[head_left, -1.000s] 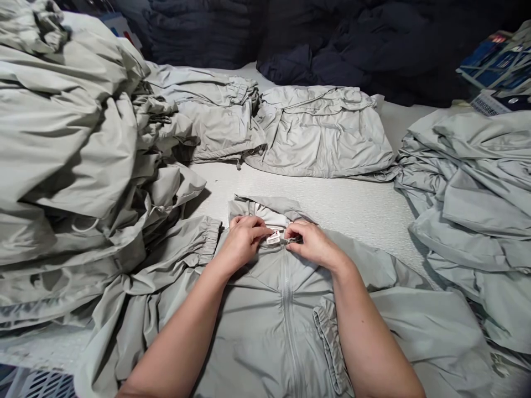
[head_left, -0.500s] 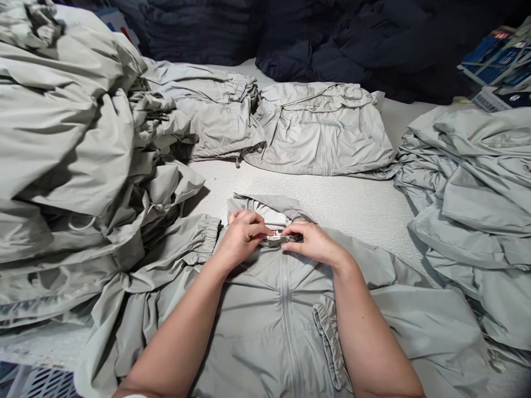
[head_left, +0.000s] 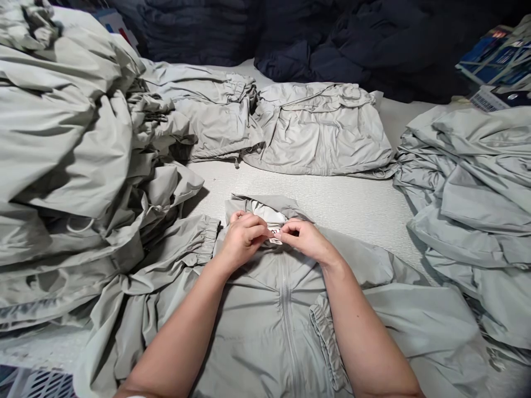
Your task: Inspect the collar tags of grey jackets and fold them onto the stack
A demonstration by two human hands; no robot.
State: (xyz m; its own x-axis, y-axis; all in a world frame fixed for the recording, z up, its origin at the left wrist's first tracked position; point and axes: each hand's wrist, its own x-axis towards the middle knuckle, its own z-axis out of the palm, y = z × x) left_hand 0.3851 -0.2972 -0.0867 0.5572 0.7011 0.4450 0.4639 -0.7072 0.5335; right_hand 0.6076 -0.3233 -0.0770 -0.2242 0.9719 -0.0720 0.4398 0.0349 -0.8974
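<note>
A light grey jacket [head_left: 249, 315] lies front up before me, its zipper [head_left: 286, 309] running down the middle. At its neck, below the hood [head_left: 269, 202], a small white label [head_left: 275, 236] with dark red print shows between my hands. My left hand [head_left: 246, 237] is closed, thumb and forefinger pinching the label's left side. My right hand [head_left: 305, 237] pinches the label's right side, fingers curled. One elastic cuff [head_left: 327, 342] of the jacket rests beside my right forearm. The fingertips partly cover the label and collar.
A tall heap of grey garments [head_left: 62, 166] rises at the left, and another pile [head_left: 477, 210] lies at the right. Folded grey jackets [head_left: 327, 132] lie across the back of the white table [head_left: 265, 182]. Dark garments [head_left: 199, 33] are stacked behind. A plastic crate [head_left: 45, 384] stands lower left.
My right hand has shifted slightly from the dark edge at the collar onto the label. The label now shows more openly between my fingertips; my left hand has barely moved.
</note>
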